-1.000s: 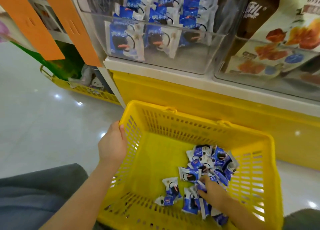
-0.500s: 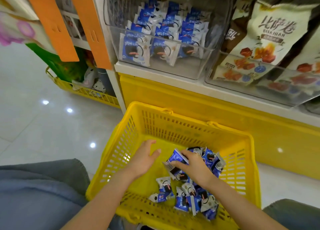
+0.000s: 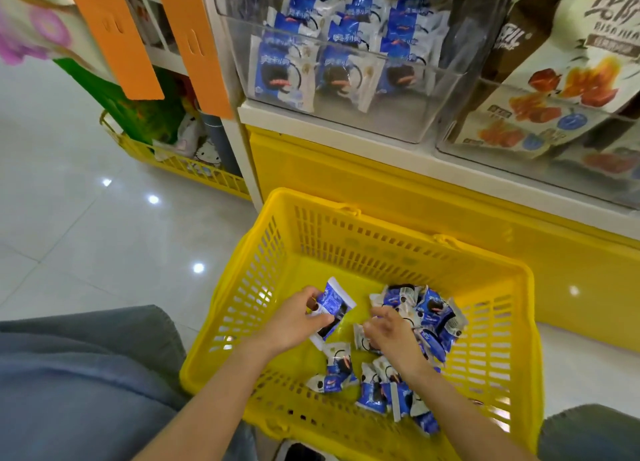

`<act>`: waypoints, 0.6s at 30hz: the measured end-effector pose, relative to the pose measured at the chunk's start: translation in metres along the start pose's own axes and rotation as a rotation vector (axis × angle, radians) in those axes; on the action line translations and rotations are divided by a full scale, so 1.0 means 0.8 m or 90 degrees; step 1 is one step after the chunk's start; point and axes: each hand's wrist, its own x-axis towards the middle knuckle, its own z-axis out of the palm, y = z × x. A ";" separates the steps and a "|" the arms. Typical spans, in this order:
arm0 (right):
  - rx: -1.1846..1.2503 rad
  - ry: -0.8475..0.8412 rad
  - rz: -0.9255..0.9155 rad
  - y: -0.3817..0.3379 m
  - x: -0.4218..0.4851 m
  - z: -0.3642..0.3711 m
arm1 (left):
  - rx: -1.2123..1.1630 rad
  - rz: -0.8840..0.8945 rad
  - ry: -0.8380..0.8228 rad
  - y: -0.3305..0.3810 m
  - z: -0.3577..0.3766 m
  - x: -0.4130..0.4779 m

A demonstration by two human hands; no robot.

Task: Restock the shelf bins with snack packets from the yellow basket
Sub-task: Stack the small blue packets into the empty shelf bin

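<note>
The packet (image 3: 330,308) has passed from the right hand (image 3: 388,332) to the left hand (image 3: 294,322).

Both bare forearms reach down into the yellow basket (image 3: 381,249). The left hand (image 3: 297,322) pinches a blue snack packet (image 3: 333,304). The right hand (image 3: 388,329) hovers just beside it, fingers loosely curled.

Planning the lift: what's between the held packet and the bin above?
Head view: the far basket wall, then the yellow shelf base and white ledge; nothing loose.
</note>
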 end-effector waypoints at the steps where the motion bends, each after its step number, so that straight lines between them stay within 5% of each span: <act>1: -0.055 -0.037 0.025 0.016 0.002 0.001 | -0.012 -0.007 0.018 -0.002 0.000 0.003; 8: -0.236 -0.267 0.041 0.101 0.007 0.039 | -0.047 -0.080 0.050 -0.016 0.003 0.016; 18: -0.256 -0.213 -0.002 0.081 0.023 0.064 | -0.040 -0.162 0.028 -0.027 0.006 0.021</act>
